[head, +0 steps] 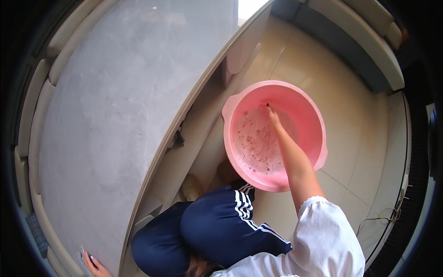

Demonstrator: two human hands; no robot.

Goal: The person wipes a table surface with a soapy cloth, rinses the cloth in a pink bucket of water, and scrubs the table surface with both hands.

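My right hand [273,115] reaches down into a pink plastic basin [316,138] on the floor. Frothy water [254,145] with bubbles covers the bottom of the basin. The hand is seen edge-on, over the far side of the froth, with a dark spot at its fingertips. Whether it grips anything is not visible. At the bottom left, my left hand [95,266] rests on the grey tabletop [104,114] near its edge, partly cut off by the frame. A small whitish patch [82,253] shows by its fingertips, and a dark area lies between the fingers.
My bent knees in navy trousers [207,221] are between table and basin. Light floor tiles [346,138] extend right. Pale cushioned seats [367,41] curve along the top right, others [41,117] along the left. Thin cables [384,216] lie at the right.
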